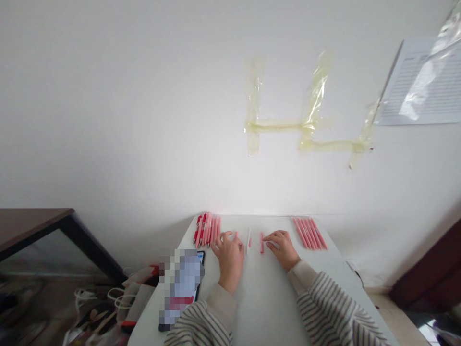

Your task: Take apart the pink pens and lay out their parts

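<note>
Two pen rows (207, 229) line far edge; left hand (228, 257) curled, grip unclear; right hand (284, 247) grip spread beside pink barrel (261, 242).

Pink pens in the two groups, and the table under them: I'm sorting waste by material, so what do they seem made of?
Pink pens: probably plastic, smooth and evenly coloured, though too small to be sure. Table: smooth white top with a soft sheen, likely laminate or painted board; its core is hidden.
</note>
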Available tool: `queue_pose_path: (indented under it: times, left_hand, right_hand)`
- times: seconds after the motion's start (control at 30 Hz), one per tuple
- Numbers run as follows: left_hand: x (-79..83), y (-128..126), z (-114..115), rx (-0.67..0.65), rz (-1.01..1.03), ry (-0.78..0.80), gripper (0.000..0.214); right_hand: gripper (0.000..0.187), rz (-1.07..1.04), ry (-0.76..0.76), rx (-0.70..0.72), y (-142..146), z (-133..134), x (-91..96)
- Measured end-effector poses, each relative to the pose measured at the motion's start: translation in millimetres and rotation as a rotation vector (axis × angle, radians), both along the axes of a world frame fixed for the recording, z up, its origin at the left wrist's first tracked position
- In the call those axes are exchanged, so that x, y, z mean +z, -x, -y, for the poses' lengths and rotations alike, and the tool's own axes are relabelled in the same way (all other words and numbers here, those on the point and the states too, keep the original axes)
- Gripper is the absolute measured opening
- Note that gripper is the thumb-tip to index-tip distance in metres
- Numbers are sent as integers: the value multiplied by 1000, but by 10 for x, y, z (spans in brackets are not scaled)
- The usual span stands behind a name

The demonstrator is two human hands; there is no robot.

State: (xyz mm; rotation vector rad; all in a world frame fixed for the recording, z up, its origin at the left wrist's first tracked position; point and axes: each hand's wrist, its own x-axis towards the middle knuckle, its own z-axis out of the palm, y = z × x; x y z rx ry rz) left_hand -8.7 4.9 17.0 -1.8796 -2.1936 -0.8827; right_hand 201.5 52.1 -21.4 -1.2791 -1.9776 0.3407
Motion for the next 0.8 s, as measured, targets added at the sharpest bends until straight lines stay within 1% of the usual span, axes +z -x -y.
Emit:
queue_pose_path:
  times: [0.17,0.5,0.8]
  left_hand:
    - [-39,9,-32,-1,-2,11,9]
    - [1,-3,-27,-13,-10,32,7]
    - [-27,16,-53,-9,2,53,8]
  right_hand:
    - [22,19,-4,-7,-15,-9,0]
    - [25,47,0,-42,-20,-14,-6]
    - [24,40,42,-53,-16,-9,19]
